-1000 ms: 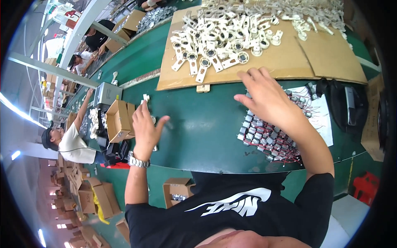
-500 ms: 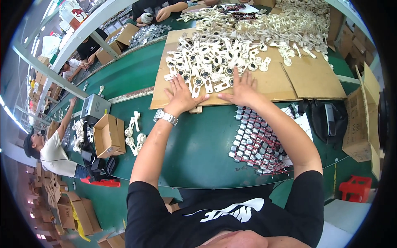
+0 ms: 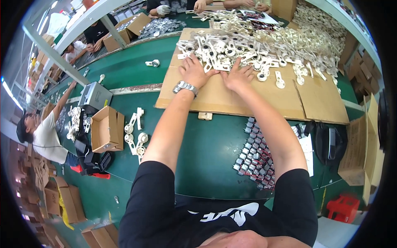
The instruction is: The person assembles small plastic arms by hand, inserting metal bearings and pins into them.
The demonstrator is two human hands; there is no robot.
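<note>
A long green worktop (image 3: pixel 206 153) spans the space before the person, its front edge curving past the black shirt (image 3: pixel 227 202). At its right end stands a tall brown cardboard carton (image 3: pixel 353 153), flaps spread, its inside hidden from this angle. Farther off at upper left, a brown cardboard box (image 3: pixel 131 29) holds grey pieces, with more heaped just beside it; a smaller brown box (image 3: pixel 106 130) nearer the person's left shows its bare cardboard inner wall. A flat brown cardboard sheet (image 3: pixel 256 97) lies across the far part of the worktop, its near edge running in front of both hands, and a tan block (image 3: pixel 205 116) pokes out beneath that edge. Green surface stretches between the forearms, bordered on the right by a cluster of small silver motors with red wires (image 3: pixel 254 159). On the sheet sits the loose heap of white plastic arm-shaped parts (image 3: pixel 231 47), ring-ended, some with dark round centres, tangled at many angles. The left hand (image 3: pixel 193 73) and right hand (image 3: pixel 237 78) rest at its near edge, fingers spread wide and thumbs close together, neither closed around a part. One single white part (image 3: pixel 280 79) lies apart, right of the hands.
</note>
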